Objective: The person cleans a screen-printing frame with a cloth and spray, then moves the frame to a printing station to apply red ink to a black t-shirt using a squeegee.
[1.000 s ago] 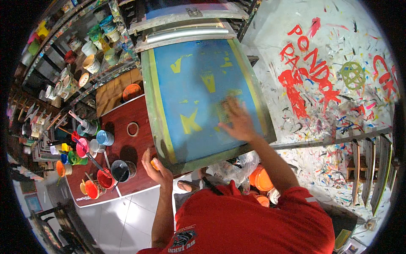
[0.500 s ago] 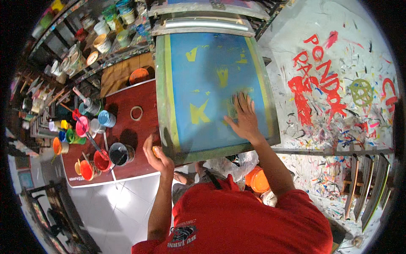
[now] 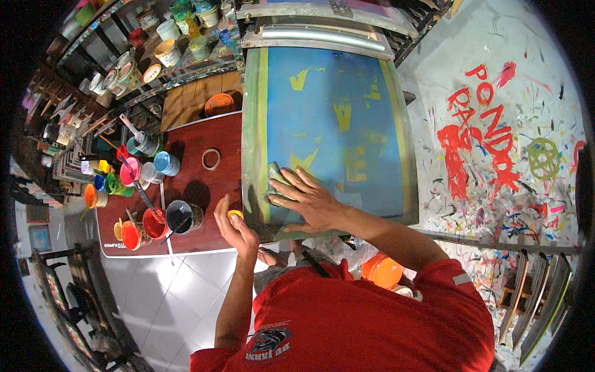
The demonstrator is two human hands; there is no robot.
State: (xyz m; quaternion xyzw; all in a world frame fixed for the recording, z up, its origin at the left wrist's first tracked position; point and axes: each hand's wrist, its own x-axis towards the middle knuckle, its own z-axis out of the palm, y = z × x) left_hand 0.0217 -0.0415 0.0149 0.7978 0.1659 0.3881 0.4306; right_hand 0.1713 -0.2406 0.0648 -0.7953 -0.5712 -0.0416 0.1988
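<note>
A printing screen [image 3: 378, 192] with a blue middle, yellow-green letter shapes and a greenish border lies ahead of me. My right hand [image 3: 304, 197] has its fingers spread over a crumpled grey-green cloth [image 3: 274, 170], pressed on the screen's lower left. My left hand [image 3: 237, 229], just off the screen's lower left corner, is curled round a small orange thing [image 3: 235, 214], whose kind I cannot make out.
A red-brown table [image 3: 195, 136] at left carries several paint pots [image 3: 166, 162] and a tape ring [image 3: 211, 149]. Shelves of pots [image 3: 168, 53] stand behind. A paint-splattered white board [image 3: 533, 111] is at right, frames [image 3: 520, 297] below it. An orange bucket [image 3: 381, 270] sits below the screen.
My right hand has moved from the screen's right middle to its lower left, and the cloth now shows under it. The view has shifted, so the screen sits farther right. My left hand keeps its grip.
</note>
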